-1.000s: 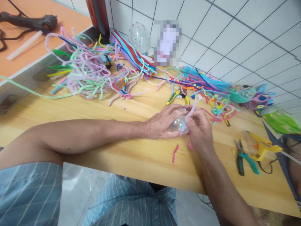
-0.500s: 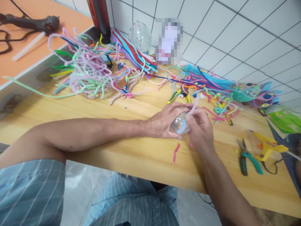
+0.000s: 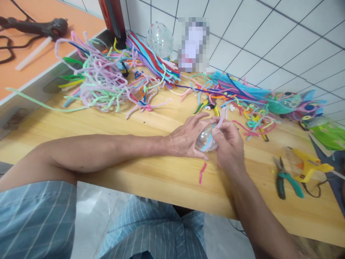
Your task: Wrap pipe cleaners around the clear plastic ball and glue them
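My left hand point(image 3: 185, 138) cups a small clear plastic ball point(image 3: 205, 141) with coloured pieces inside, just above the wooden table point(image 3: 151, 169). My right hand point(image 3: 229, 145) pinches a pale pink pipe cleaner point(image 3: 221, 120) against the top of the ball, thumb pressed on it. The strand sticks up and away from my fingers. A short pink scrap point(image 3: 202, 172) lies on the table just below the hands.
A big tangle of pipe cleaners point(image 3: 107, 82) covers the back left, more point(image 3: 237, 93) at the back right. A clear ball point(image 3: 160, 39) stands by the tiled wall. Teal pliers point(image 3: 287, 178) and a yellow glue gun point(image 3: 307, 165) lie at right. A black glue gun point(image 3: 35, 26) rests on the orange surface.
Both hands stay on the ball and the strand. The right thumb has shifted slightly on the pipe cleaner; the view has drifted a little.
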### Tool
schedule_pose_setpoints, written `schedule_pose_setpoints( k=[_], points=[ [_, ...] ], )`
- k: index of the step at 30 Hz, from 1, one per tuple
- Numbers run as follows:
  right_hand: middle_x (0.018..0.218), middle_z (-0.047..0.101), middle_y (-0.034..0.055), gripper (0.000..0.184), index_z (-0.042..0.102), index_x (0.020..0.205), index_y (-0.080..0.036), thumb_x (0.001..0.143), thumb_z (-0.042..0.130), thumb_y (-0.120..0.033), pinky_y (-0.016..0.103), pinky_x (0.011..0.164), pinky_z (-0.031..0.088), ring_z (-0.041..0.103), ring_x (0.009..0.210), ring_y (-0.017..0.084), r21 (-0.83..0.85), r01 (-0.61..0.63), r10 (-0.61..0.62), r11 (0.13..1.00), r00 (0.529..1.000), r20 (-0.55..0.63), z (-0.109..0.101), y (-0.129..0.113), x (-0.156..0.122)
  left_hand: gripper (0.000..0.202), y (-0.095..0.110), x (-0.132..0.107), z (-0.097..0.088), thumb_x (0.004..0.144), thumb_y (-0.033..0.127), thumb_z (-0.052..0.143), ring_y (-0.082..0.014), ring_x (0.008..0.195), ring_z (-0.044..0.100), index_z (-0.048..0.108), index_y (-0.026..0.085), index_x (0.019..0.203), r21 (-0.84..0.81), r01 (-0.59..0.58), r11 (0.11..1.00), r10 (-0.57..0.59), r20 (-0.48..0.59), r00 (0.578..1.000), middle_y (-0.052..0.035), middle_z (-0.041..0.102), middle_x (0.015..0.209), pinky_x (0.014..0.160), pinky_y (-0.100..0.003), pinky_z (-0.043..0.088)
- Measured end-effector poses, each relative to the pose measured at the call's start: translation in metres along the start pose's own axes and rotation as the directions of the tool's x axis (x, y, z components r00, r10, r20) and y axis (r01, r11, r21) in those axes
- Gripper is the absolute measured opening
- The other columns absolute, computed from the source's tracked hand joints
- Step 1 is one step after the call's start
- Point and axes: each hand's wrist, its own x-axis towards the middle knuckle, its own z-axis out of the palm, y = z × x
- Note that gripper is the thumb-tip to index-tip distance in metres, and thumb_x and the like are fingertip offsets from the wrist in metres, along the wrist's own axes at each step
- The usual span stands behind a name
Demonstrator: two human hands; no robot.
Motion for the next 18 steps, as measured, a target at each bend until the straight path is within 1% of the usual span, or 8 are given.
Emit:
schedule_pose_setpoints(
  k=[3, 5, 7, 10, 13, 18],
  points=[
    [0.135, 0.073, 0.0036, 0.014, 0.066, 0.099, -0.029, 0.095, 0.073, -0.041, 0.041, 0.103, 0.055, 0.069, 0.125, 0.023, 0.007, -0.031, 0.032, 0.999, 0.999, -0.029, 0.0025, -0.0006, 0.0004, 0.120, 0.0039, -0.0063, 0.0035, 0.075, 0.067, 0.089, -0.0474, 0.162, 0.032, 0.021, 0.023, 0.163, 0.035, 0.065, 0.997, -0.064, -0.016, 0.998, -0.0269, 0.037, 0.164, 0.125, -0.074, 0.042],
    [0.134, 0.074, 0.0032, 0.014, 0.066, 0.097, -0.029, 0.093, 0.074, -0.039, 0.040, 0.100, 0.056, 0.070, 0.123, 0.023, 0.048, -0.057, 0.060, 0.997, 0.996, -0.059, 0.0041, -0.0004, 0.0008, 0.122, 0.0069, -0.0087, 0.0054, 0.075, 0.068, 0.089, -0.0480, 0.161, 0.034, 0.020, 0.021, 0.164, 0.043, 0.091, 0.995, -0.090, -0.023, 0.996, -0.0290, 0.036, 0.164, 0.123, -0.074, 0.044],
    [0.131, 0.075, 0.0026, 0.014, 0.065, 0.094, -0.028, 0.091, 0.075, -0.038, 0.038, 0.097, 0.058, 0.072, 0.117, 0.022, 0.088, -0.078, 0.086, 0.993, 0.993, -0.085, 0.0052, -0.0001, 0.0016, 0.121, 0.0086, -0.0086, 0.0061, 0.075, 0.067, 0.089, -0.0471, 0.159, 0.038, 0.020, 0.021, 0.164, 0.045, 0.109, 0.993, -0.109, -0.015, 0.994, -0.0287, 0.037, 0.162, 0.123, -0.073, 0.045],
    [0.130, 0.076, 0.0025, 0.016, 0.065, 0.093, -0.028, 0.089, 0.076, -0.039, 0.036, 0.089, 0.060, 0.073, 0.106, 0.020, 0.126, -0.114, 0.128, 0.985, 0.986, -0.105, 0.0056, -0.0002, 0.0032, 0.109, 0.0082, -0.0052, 0.0053, 0.083, 0.058, 0.086, -0.0443, 0.156, 0.043, 0.022, 0.023, 0.163, 0.049, 0.112, 0.992, -0.113, 0.015, 0.993, -0.0261, 0.042, 0.159, 0.123, -0.071, 0.045],
    [0.129, 0.076, 0.0027, 0.020, 0.066, 0.092, -0.028, 0.086, 0.079, -0.041, 0.036, 0.085, 0.061, 0.073, 0.102, 0.020, 0.160, -0.134, 0.153, 0.978, 0.982, -0.112, 0.0046, -0.0009, 0.0043, 0.097, 0.0060, -0.0026, 0.0041, 0.088, 0.049, 0.081, -0.0425, 0.156, 0.043, 0.024, 0.023, 0.162, 0.053, 0.096, 0.994, -0.098, 0.043, 0.994, -0.0249, 0.043, 0.159, 0.124, -0.069, 0.045],
    [0.127, 0.076, 0.0031, 0.022, 0.067, 0.092, -0.027, 0.083, 0.082, -0.041, 0.035, 0.083, 0.060, 0.073, 0.100, 0.020, 0.197, -0.156, 0.181, 0.968, 0.977, -0.116, 0.0027, -0.0008, 0.0029, 0.092, 0.0053, -0.0026, 0.0054, 0.089, 0.045, 0.077, -0.0419, 0.154, 0.043, 0.026, 0.020, 0.161, 0.049, 0.072, 0.996, -0.073, 0.029, 0.997, -0.0254, 0.041, 0.159, 0.123, -0.066, 0.047]
  ],
)
